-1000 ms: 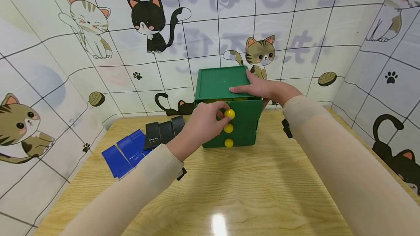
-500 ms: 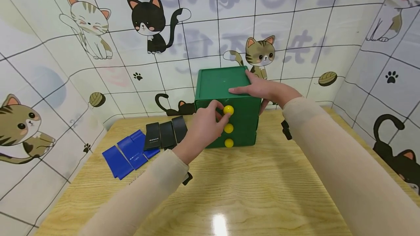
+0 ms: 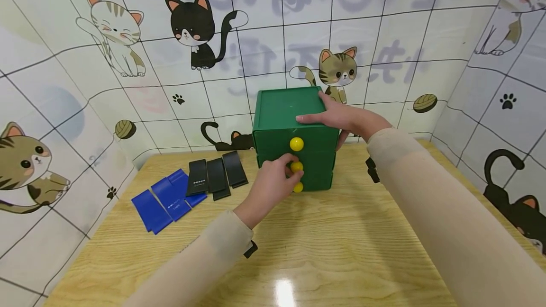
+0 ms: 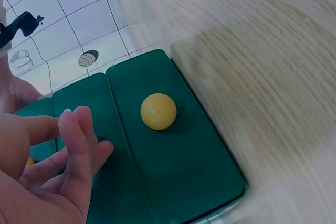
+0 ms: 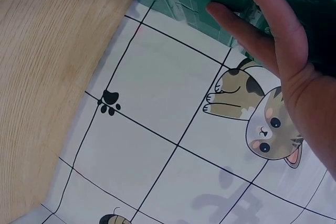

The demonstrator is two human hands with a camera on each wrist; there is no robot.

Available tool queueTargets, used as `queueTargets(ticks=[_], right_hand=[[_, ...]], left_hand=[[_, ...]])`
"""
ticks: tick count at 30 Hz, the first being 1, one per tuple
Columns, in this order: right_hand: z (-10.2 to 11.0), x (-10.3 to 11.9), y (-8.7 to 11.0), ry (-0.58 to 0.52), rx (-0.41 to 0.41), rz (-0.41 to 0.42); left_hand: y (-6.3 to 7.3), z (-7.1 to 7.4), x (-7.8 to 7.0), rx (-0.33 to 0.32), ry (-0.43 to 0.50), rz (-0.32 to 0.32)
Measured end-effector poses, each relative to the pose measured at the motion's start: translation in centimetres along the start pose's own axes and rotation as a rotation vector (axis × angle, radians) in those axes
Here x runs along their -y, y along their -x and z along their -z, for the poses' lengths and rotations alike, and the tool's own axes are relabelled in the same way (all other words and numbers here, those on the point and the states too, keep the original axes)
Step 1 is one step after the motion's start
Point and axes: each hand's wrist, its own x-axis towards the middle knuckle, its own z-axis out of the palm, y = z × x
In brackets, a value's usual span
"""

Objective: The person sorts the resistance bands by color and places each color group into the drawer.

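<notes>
A small green chest of drawers (image 3: 277, 105) stands on the table, its three drawer fronts each bearing a round yellow knob. My left hand (image 3: 275, 176) is at the middle drawer, thumb and fingers pinching the middle knob (image 3: 297, 167). Above it the top knob (image 3: 296, 144) is uncovered, and the bottom knob (image 4: 158, 111) shows fully in the left wrist view. All the drawers look closed. My right hand (image 3: 341, 115) rests on the chest's upper right edge, thumb and index finger extended on top, other fingers down the side. In the right wrist view its fingers (image 5: 247, 30) look straight.
Left of the chest lie several flat black pieces (image 3: 216, 174), partly over flat blue pieces (image 3: 159, 205). The wooden table (image 3: 324, 240) meets a cat-printed wall covering (image 3: 264, 27) behind and at both sides.
The top drawer, slightly ajar a second ago with yellow showing inside, is now pushed in. My left hand has moved down from the top knob to the middle one. My right hand stays put.
</notes>
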Motion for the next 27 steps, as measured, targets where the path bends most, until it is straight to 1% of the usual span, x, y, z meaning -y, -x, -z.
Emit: queueTargets(ticks=[2,5,15,22,27], right_hand=[[0.0,0.0,0.1,0.007,-0.003,0.000],[0.0,0.0,0.1,0.012,-0.004,-0.003],[-0.1,-0.3,0.0,-0.002,-0.008,-0.002],[-0.2,-0.2,-0.1,-0.019,-0.005,0.003],[-0.1,-0.2,-0.1,-0.018,-0.001,-0.002]], left_hand=[[-0.1,-0.1,0.1,0.003,0.062,0.018],[-0.2,-0.2,0.1,-0.005,0.121,0.042],[-0.2,-0.4,0.3,-0.036,0.141,0.049],[0.2,-0.5,0.4,-0.055,0.192,0.056],[0.8,-0.5,0.2,-0.035,0.238,0.058]])
